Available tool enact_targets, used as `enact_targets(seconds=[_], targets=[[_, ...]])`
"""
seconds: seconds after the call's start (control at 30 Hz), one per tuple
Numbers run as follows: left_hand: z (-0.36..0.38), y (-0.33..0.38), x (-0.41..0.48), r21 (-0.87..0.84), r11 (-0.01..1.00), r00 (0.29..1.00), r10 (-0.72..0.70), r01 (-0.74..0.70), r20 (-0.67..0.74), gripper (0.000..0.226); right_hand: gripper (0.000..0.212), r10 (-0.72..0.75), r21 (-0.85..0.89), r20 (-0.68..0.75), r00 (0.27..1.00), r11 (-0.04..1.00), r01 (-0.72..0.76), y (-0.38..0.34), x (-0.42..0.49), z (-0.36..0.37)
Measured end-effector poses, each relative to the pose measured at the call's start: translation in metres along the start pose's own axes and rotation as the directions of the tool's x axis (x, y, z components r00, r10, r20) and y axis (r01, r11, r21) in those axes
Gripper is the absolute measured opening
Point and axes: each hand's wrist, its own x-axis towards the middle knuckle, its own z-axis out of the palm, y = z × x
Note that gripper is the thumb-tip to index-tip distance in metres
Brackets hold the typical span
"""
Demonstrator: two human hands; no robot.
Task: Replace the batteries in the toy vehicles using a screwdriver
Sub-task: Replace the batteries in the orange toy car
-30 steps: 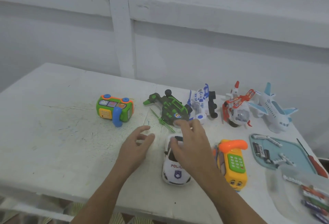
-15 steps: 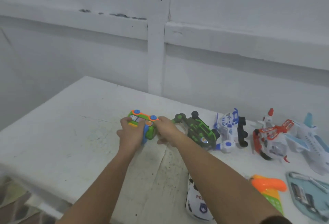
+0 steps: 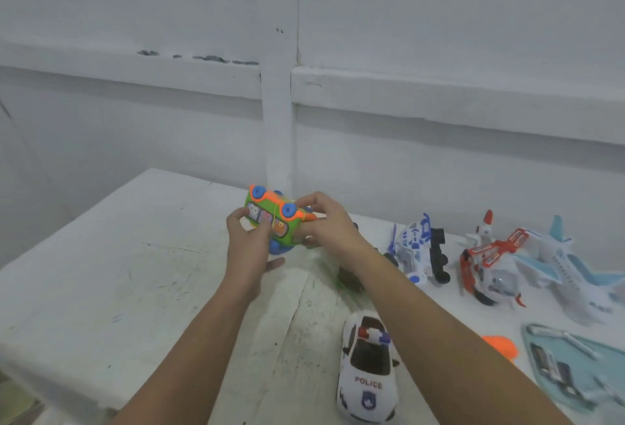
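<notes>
Holding green toy vehicle [image 3: 286, 231] above tabletop [image 3: 101, 289], 12 o'clock; my left hand [image 3: 248, 248] and right hand [image 3: 329, 223] grip its ends, probably to find battery hatch.

Our right forearm [image 3: 422, 316] is hiding most of the dark green toy [image 3: 351, 281] and the orange toy [image 3: 500, 347]; the right edge is cutting off the blue tray [image 3: 608, 363].

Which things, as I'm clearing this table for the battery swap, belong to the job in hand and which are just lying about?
In hand: green and orange toy, gripped by the left hand and right hand; blue tray of small parts, blurred.

Lying about for now: police car; white and blue toy; red and white toy aircraft; white toy airplane.
</notes>
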Motion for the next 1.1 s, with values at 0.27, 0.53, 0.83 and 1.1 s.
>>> enact_targets(seconds=[0.27, 0.53, 0.83, 1.1], targets=[[0.083, 0.015, -0.063, -0.208, 0.961, 0.927, -0.098, 0.183, 0.362, 0.053, 0.035, -0.180, -0.144, -0.075, 0.981, 0.975, 0.168, -0.015, -0.080, -0.112], [0.176, -0.026, -0.139, -0.129, 0.953, 0.778, -0.139, 0.273, 0.613, 0.073, 0.042, -0.173, -0.179, -0.152, 0.973, 0.973, 0.145, 0.018, -0.179, -0.226], [0.243, -0.044, -0.213, -0.045, 0.972, 0.665, -0.124, 0.231, 0.736, 0.064, 0.020, 0.192, 0.053, -0.255, 0.948, 0.981, -0.184, 0.041, -0.246, -0.345], [0.255, -0.060, -0.236, -0.005, 0.950, 0.679, -0.219, 0.312, 0.700, 0.065, 0.011, 0.453, -0.495, -0.631, 0.630, 0.389, -0.776, 0.095, -0.260, -0.405]])
